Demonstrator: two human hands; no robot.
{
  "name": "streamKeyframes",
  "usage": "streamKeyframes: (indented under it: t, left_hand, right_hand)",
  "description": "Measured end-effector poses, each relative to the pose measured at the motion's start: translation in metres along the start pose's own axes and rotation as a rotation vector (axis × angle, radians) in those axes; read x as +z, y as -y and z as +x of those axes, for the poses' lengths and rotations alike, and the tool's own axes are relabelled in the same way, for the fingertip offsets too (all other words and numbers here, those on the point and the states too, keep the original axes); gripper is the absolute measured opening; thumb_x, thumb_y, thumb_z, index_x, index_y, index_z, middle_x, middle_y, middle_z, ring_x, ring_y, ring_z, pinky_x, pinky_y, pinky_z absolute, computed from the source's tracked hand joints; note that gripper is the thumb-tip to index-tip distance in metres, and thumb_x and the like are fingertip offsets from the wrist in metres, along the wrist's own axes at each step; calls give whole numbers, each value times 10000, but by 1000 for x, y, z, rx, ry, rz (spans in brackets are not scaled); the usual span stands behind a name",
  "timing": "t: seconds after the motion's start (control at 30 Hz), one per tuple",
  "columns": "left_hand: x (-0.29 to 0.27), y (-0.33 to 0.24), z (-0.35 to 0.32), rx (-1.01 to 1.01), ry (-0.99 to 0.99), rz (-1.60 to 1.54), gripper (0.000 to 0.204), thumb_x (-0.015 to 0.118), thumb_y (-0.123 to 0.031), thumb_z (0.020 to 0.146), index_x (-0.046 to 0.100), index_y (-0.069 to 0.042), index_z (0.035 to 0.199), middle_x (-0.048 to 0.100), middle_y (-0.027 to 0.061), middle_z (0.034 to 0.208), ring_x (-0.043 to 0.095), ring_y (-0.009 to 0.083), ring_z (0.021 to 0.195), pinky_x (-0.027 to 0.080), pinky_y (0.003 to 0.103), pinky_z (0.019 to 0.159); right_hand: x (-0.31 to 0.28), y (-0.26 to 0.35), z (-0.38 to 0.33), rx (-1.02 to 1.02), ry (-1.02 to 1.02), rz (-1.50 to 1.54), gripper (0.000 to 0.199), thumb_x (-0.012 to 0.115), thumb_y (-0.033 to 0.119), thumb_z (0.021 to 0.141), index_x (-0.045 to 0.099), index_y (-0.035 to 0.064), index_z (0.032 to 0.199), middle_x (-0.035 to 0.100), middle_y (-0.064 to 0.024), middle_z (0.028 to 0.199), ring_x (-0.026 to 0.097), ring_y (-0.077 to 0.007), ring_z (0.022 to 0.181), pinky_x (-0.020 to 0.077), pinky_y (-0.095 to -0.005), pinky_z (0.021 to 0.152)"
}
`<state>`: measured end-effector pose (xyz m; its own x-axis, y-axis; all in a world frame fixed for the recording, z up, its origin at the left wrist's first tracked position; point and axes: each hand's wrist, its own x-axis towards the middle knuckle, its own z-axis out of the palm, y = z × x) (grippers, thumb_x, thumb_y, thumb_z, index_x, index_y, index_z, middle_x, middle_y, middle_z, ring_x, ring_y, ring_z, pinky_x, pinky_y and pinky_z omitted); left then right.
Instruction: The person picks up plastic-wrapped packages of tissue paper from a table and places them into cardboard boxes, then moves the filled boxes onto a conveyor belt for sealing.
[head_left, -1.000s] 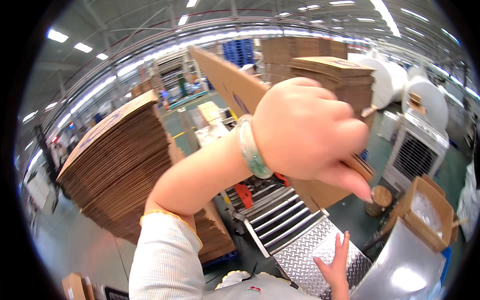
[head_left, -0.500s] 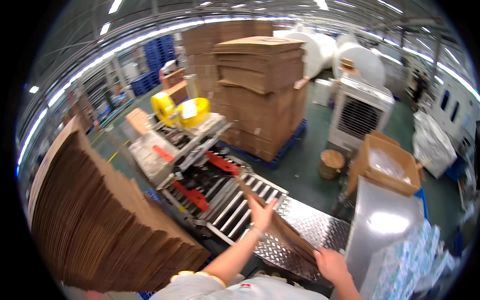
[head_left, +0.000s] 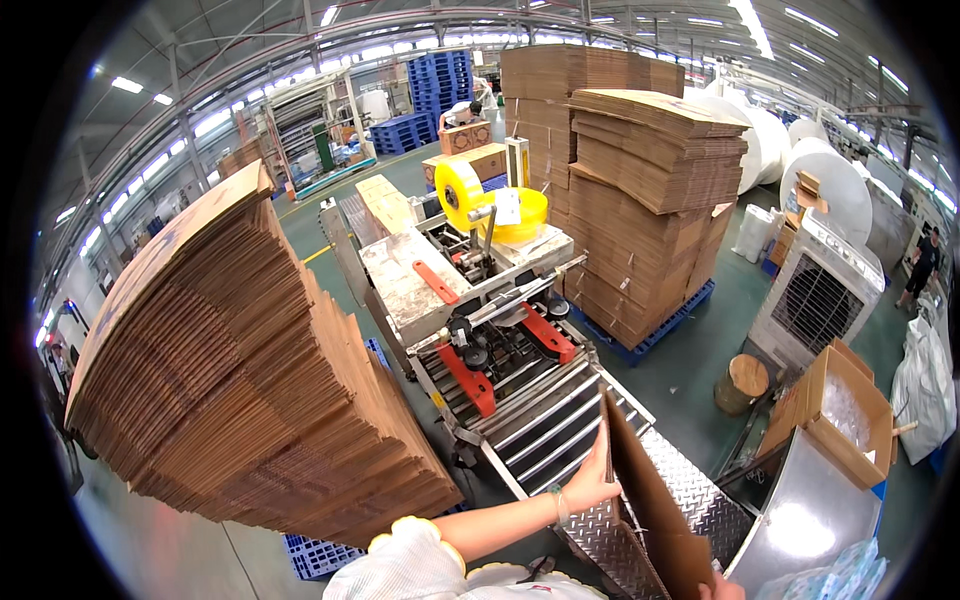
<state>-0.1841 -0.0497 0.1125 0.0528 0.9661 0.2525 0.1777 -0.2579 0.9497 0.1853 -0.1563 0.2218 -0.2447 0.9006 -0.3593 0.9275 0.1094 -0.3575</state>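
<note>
— Which step in hand, please?
— Judging from the walls of the box (head_left: 652, 485), partly parted: most probably the opening of a flat box into its full shape.
— And the place of this box?
— Above the patterned surface (head_left: 700, 490), with the far end beside the edge next to the rollers (head_left: 560, 425). Contact underneath hidden.
— State of the left hand (head_left: 588, 482)?
— Laid against the left wall, near the far end, fingers pointing upward along the cardboard. Pinching or only pressing: cannot tell.
— And of the right hand (head_left: 722, 588)?
— At the near end of the box, touching it, but mostly cut by the picture's border. Grip again impossible to tell.
— Need of the next move?
— Probably an even pull on both walls, with the corners kept square.
— Anything inside the containers?
— In the box, only brown inner wall visible. In the open carton (head_left: 838, 455), by the far edge of the smooth surface (head_left: 805, 515), clear plastic (head_left: 842, 402), exact kind not clear.
</note>
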Motion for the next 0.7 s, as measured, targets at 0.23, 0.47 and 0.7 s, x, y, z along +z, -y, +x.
streamKeyframes:
  t: [0.23,0.47,0.7]
  left_hand:
    - [60,-38,7,66,1025,68,1221,655,-58,666,-126,-8,1603,-20,295,1671,-21,335,1574,52,378,1266]
    - [158,9,-19,285,1171,1107,891,572,-711,864,341,-253,1593,198,146,1684,141,381,1558,70,810,1095]
    - [144,7,-32,133,1340,875,727,465,-674,958,504,-183,1492,369,146,1602,333,276,1493,196,619,1189]
  right_hand:
    - [-1,-195,18,216,-229,24,398,567,246,989,609,3,1301,697,-211,1143,657,-355,1058,507,-429,942]
    - [84,-160,62,-124,296,-673,836,599,537,930,422,-64,1485,313,-235,1614,232,-349,1529,231,-520,1213]
    - [-54,-99,118,-491,-678,-250,274,646,230,862,664,18,1034,687,-187,876,679,-348,924,446,-489,1053]
